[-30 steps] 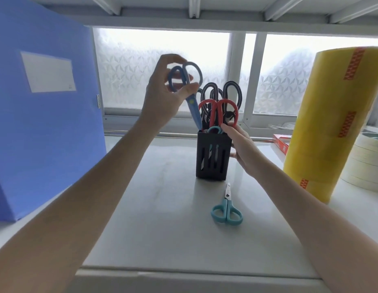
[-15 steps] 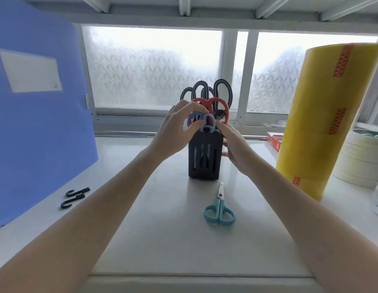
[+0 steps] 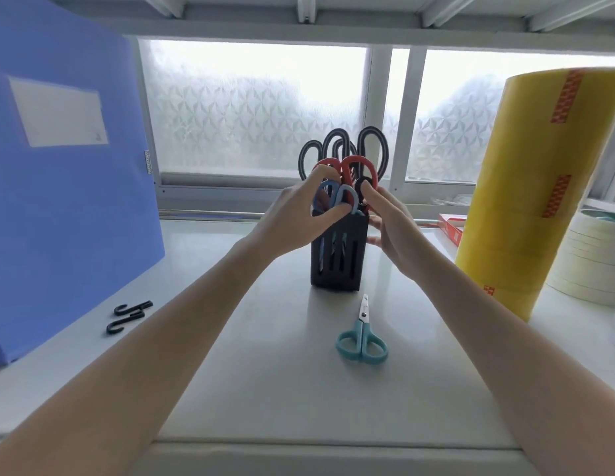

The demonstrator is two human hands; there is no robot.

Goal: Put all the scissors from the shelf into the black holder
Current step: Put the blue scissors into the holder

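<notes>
The black slotted holder (image 3: 337, 266) stands mid-shelf with black-handled scissors (image 3: 372, 146) and red-handled scissors (image 3: 359, 166) sticking up from it. My left hand (image 3: 295, 218) pinches the handles of the blue scissors (image 3: 344, 197), whose blades are down inside the holder. My right hand (image 3: 390, 221) rests against the holder's right side and the red handles. A pair of teal scissors (image 3: 362, 338) lies flat on the shelf in front of the holder, untouched.
A blue folder (image 3: 69, 187) stands at the left, with two black hooks (image 3: 129, 316) lying beside it. A tall yellow tape roll (image 3: 536, 187), stacked masking tape (image 3: 594, 255) and a red box (image 3: 452, 226) occupy the right. The frosted window is behind.
My left hand lowered the blue scissors from above into the holder, blades down. My right hand stayed at the holder's right side.
</notes>
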